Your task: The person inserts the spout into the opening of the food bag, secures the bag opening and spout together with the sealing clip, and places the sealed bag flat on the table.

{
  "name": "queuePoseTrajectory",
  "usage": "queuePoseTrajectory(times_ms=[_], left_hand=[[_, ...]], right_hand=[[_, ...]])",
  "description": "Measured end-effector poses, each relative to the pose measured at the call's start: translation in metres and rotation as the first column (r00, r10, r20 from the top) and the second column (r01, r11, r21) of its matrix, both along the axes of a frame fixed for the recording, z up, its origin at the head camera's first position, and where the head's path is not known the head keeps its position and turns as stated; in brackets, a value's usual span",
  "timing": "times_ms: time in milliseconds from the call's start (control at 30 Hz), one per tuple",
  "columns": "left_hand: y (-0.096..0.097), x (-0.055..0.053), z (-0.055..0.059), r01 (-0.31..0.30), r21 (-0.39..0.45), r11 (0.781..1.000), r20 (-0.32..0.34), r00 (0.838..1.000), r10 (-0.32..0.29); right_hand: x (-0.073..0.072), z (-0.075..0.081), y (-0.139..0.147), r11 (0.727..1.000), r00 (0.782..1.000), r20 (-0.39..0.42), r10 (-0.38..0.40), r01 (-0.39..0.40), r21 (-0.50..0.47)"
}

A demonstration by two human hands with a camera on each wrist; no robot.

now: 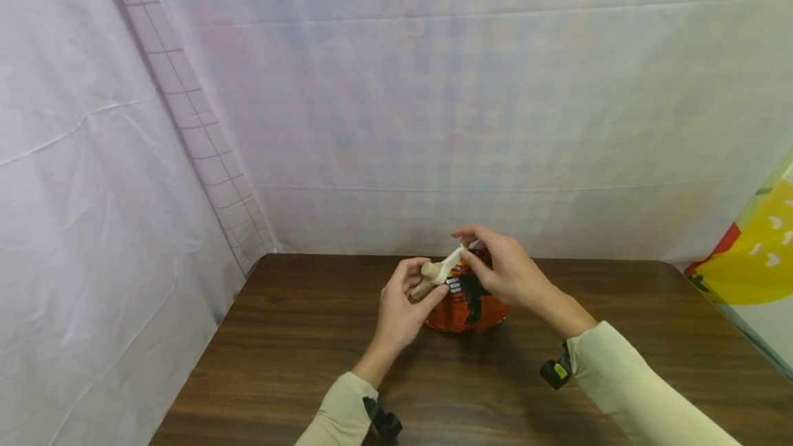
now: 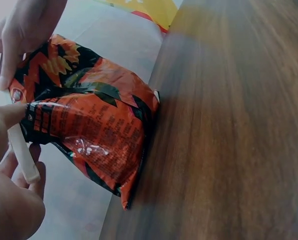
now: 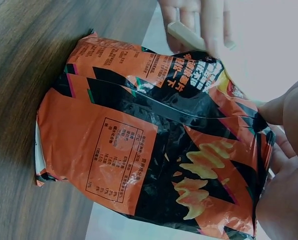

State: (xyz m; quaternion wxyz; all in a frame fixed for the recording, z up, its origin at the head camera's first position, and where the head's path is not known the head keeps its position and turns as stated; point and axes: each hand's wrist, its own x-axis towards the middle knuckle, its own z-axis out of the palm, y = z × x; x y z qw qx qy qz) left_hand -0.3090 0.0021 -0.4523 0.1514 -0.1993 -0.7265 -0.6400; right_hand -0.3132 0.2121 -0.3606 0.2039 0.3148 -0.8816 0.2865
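Observation:
An orange and black chip bag (image 1: 473, 301) stands on the wooden table, its printed back turned up in the right wrist view. My left hand (image 1: 399, 305) grips a cream-coloured bag clip (image 1: 447, 267) at the bag's top edge. One arm of the clip (image 2: 24, 155) juts out between the left fingers in the left wrist view. With thumb and fingers my right hand (image 1: 504, 270) pinches the top of the bag at its other corner, near the clip's far end. Whether the clip's arms are closed over the bag I cannot tell.
The brown table (image 1: 297, 349) ends at a white curtain (image 1: 434, 122) just behind the bag. Another white sheet (image 1: 93, 191) hangs on the left. A yellow and red printed item (image 1: 756, 260) is at the right edge.

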Motion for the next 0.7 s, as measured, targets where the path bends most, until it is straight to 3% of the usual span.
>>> queuePoseTrajectory(times_ms=[400, 700], left_hand=[[0.001, -0.004, -0.009, 0.011, -0.036, 0.999, -0.030, 0.999, -0.012], [0.001, -0.002, -0.010, -0.016, -0.038, 0.999, -0.027, 1.000, 0.015]], right_hand=[[0.001, 0.007, 0.005, 0.998, 0.986, -0.165, 0.003, 0.008, 0.068], [0.003, 0.011, 0.020, 0.993, 0.979, -0.196, -0.052, 0.072, 0.097]])
